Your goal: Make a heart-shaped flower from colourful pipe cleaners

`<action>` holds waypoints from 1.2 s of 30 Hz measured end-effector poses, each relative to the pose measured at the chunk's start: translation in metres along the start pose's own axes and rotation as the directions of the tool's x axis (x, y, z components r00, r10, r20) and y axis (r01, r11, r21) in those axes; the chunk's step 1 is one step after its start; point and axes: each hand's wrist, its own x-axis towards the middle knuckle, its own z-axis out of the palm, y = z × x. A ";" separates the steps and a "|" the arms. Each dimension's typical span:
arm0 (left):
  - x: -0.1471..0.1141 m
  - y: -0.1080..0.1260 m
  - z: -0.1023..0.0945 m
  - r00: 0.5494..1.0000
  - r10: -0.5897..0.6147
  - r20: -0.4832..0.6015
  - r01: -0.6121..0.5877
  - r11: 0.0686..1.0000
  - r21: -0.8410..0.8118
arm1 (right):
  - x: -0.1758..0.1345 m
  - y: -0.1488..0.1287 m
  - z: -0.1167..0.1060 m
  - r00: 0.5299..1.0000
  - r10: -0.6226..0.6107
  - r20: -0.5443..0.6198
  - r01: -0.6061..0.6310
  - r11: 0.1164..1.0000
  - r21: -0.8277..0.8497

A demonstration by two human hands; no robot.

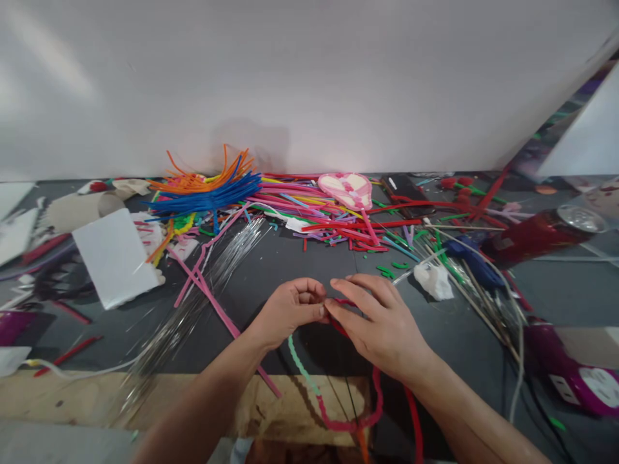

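Note:
My left hand (285,316) is closed in a pinch, thumb against the curled fingers, where the fingertips of both hands meet. My right hand (382,325) bends over a red pipe cleaner (339,328), its thumb and index finger pressed close to the left thumb. The exact spot being gripped is mostly covered by fingers. Below the hands hangs a loop of twisted pipe cleaner (338,425), mint green on the left and pinkish red along the bottom and right. An orange pipe cleaner (362,444) joins it at the bottom. Another red strand (414,419) hangs below my right wrist.
Blue pipe cleaners (207,196) and many other colours lie along the wall. A pink-and-white heart (345,189) rests among them. Wire stems (193,303) and a white card (115,258) lie left. A red can (541,237) and purple bottle (570,374) lie right.

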 end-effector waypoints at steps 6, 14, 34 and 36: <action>-0.001 0.003 -0.001 1.000 0.013 -0.009 -0.013 1.000 0.026 | -0.003 0.004 -0.001 0.991 0.134 0.015 -0.134 0.969 0.209; 0.000 0.007 -0.006 0.997 0.016 -0.079 -0.011 0.998 0.063 | -0.002 0.010 -0.017 0.908 0.390 0.155 -0.419 0.823 0.384; -0.001 0.010 -0.001 0.991 -0.035 -0.133 0.073 0.954 0.292 | -0.005 -0.003 -0.011 0.955 0.267 0.128 -0.284 0.949 0.135; -0.001 0.011 -0.001 0.990 0.000 -0.140 0.045 0.946 0.321 | -0.005 -0.005 -0.010 0.960 0.260 0.108 -0.271 0.956 0.114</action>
